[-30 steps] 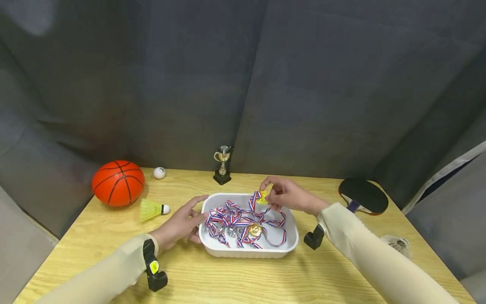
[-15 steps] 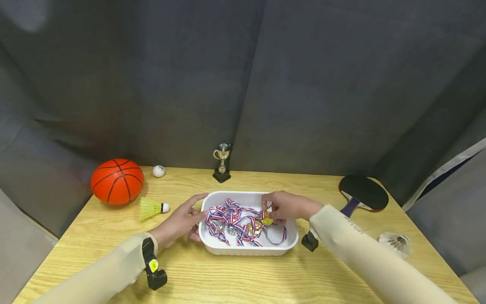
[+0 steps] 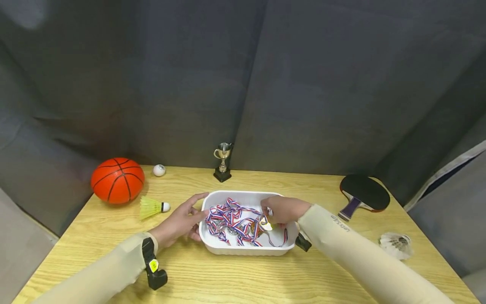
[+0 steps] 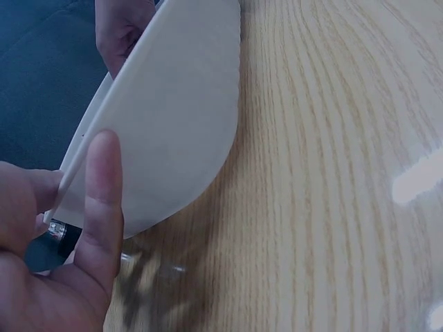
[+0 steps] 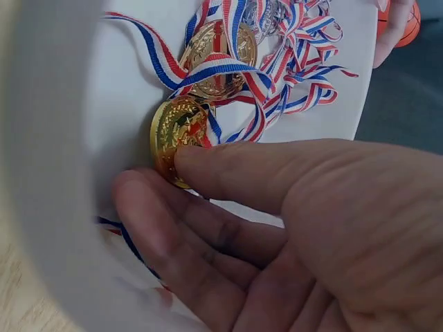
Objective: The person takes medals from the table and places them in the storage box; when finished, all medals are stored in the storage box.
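Observation:
A white plastic tub [image 3: 248, 251] stands on the wooden table, with several medals on red, white and blue ribbons [image 3: 230, 217] tangled inside. My left hand [image 3: 181, 221] holds the tub's left end, its thumb over the rim and a finger [image 4: 104, 180] along the outer wall. Inside the tub's right half, my right hand [image 3: 282, 210] pinches a gold medal [image 5: 173, 135] between thumb and fingers. Another gold medal [image 5: 220, 59] lies right beside it under a ribbon. A silver medal [image 5: 261, 17] shows partly among the ribbons.
An orange basketball [image 3: 117, 180], a white ball [image 3: 159, 170] and a yellow shuttlecock [image 3: 152, 207] are at the left. Behind the tub stands a small trophy cup [image 3: 222, 162]. A table tennis bat [image 3: 364, 193] and a white shuttlecock [image 3: 395, 245] lie at the right. A dark curtain hangs behind the table.
My right hand has come down from above the tub's far rim into its right half, lowering the gold medal with its ribbon. The left hand stays at the tub's left end.

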Available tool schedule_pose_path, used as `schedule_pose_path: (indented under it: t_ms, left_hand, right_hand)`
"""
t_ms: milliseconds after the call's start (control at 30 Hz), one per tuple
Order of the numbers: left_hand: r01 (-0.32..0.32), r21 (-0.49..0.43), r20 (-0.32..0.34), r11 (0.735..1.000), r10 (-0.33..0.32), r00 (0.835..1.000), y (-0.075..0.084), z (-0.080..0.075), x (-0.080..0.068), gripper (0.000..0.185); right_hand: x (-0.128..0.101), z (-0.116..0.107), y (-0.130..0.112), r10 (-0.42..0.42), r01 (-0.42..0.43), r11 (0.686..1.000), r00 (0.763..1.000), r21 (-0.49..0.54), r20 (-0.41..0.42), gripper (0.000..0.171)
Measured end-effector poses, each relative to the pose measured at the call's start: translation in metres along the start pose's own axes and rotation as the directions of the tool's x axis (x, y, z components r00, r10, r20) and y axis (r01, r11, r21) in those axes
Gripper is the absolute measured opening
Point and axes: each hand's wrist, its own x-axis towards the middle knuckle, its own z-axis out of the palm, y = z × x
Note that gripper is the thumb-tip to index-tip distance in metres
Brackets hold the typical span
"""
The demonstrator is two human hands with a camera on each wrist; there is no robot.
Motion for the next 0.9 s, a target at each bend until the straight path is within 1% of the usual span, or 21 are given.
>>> schedule_pose_path:
  t_ms: [100,167,333,600,767,900]
  left_hand:
    - [-0.004,0.005,0.002,1.000,0.004,1.000,-0.001,0.000,0.000,0.062]
    - [-0.004,0.004,0.004,1.000,0.004,1.000,-0.002,0.000,-0.001,0.062]
    - [0.004,0.005,0.009,1.000,-0.004,1.000,-0.004,-0.001,-0.002,0.063]
    - [-0.004,-0.009,0.006,1.000,0.004,1.000,-0.003,-0.001,-0.001,0.063]
    - [-0.002,-0.004,0.008,1.000,0.002,1.000,-0.004,-0.002,-0.002,0.062]
    - [-0.003,-0.001,0.004,1.000,0.003,1.000,-0.006,-0.002,-0.002,0.062]
  right_hand:
    - [0.002,0.002,-0.001,0.035,-0.035,0.999,0.999,0.018,0.000,0.009]
    - [0.004,0.003,-0.001,0.044,-0.044,0.999,0.999,0.013,0.000,0.011]
    - [0.009,0.009,-0.001,0.028,-0.027,0.999,1.000,-0.021,0.008,0.017]
    - [0.010,0.011,-0.001,0.016,-0.016,1.000,1.000,-0.022,-0.012,0.019]
    - [0.006,0.011,-0.002,0.016,-0.016,1.000,1.000,-0.001,-0.007,0.020]
    - [-0.001,0.007,-0.004,0.020,-0.019,1.000,1.000,0.020,-0.024,0.018]
